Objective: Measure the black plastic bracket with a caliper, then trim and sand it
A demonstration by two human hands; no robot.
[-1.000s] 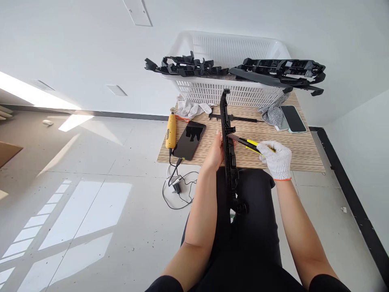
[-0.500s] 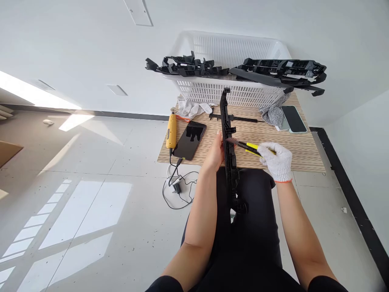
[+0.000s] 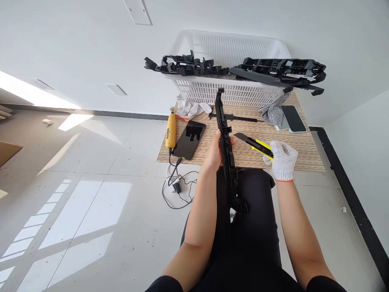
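Note:
My bare left hand [image 3: 216,151] is closed around the middle of a long black plastic part [image 3: 226,150], which stands lengthwise in front of me, its lower end above my thighs. Some fingertips show on the part's right side. In a white knit glove, my right hand [image 3: 283,160] grips a yellow and black utility knife [image 3: 263,148]. The knife's dark blade is out and points up and left towards the plastic part, with a gap between them.
A white plastic basket [image 3: 237,91] stands at the table's back, with black plastic parts [image 3: 276,73] across it. On the wooden table [image 3: 306,156] lie a yellow corded tool [image 3: 170,129], a tablet [image 3: 189,140], a white glove [image 3: 191,108], a grey cloth [image 3: 273,111], a phone [image 3: 294,119] and a thin black tool [image 3: 243,118].
My right hand has drawn the knife to the right, so its blade has come away from the plastic part. The part's upper end has tilted slightly left in my left hand.

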